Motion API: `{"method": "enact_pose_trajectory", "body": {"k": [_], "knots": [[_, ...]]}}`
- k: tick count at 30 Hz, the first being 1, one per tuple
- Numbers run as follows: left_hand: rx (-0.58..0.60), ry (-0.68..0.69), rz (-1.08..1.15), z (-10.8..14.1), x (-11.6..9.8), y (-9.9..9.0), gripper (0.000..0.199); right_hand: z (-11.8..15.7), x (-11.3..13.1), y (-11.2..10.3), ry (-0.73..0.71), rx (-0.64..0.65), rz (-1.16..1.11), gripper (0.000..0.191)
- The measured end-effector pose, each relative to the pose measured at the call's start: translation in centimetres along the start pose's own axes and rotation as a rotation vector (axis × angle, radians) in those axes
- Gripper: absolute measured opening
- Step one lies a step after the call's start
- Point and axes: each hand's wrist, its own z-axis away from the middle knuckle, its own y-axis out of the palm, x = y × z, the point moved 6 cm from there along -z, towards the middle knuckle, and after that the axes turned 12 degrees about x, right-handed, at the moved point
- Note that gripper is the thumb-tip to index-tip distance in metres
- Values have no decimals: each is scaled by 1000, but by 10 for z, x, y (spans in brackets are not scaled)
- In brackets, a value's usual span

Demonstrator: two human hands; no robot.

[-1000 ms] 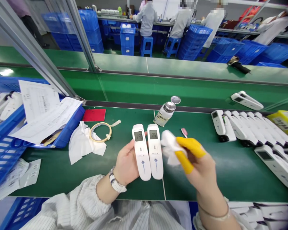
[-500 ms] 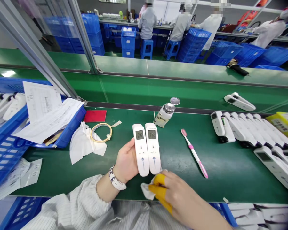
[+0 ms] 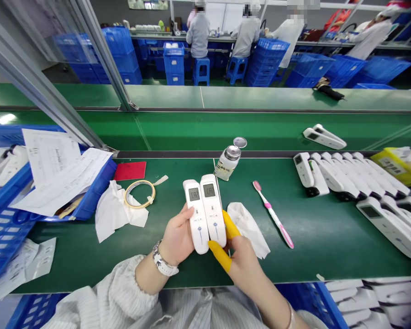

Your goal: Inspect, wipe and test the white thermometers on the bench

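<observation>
Two white thermometer-like devices with small grey displays are held side by side above the green bench. My left hand (image 3: 178, 233) is closed round the left device (image 3: 199, 228), its thumb on the front. Yellow finger covers show on my right hand (image 3: 238, 251), which grips the lower part of the right device (image 3: 213, 210) between thumb and finger. A white cloth (image 3: 248, 228) lies on the bench just right of my right hand. Farther right is a pink and white toothbrush (image 3: 274, 214). Behind the devices stands a bottle with an open metal lid (image 3: 228, 163).
Tape roll (image 3: 126, 194), crumpled white cloth (image 3: 106, 210) and red card (image 3: 130, 171) lie at left, beside a blue bin with papers (image 3: 89, 196). Rows of white devices (image 3: 345, 178) and a yellow box (image 3: 402, 167) are at right. Co-workers are beyond the partition.
My right hand has let go of the white cloth, which now lies spread on the bench, and has taken hold of the right device. The two devices are tilted slightly more to the left.
</observation>
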Motion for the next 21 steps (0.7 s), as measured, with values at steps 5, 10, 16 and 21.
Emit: {"method": "enact_pose_trajectory", "body": {"k": [5,10,16,21], "knots": [[-125,172,-219,2,-5,-3,46,7,10,-4,-199,-196,238,31],[-158,187,-249,3,-6,-2,41,13,13,14,-271,-97,209,38],[-105,315,-420,8,-11,-4,35,9,2,16,-156,-80,120,22],[-14,352,-455,7,-11,-1,37,12,3,8,-175,-254,321,37]]}}
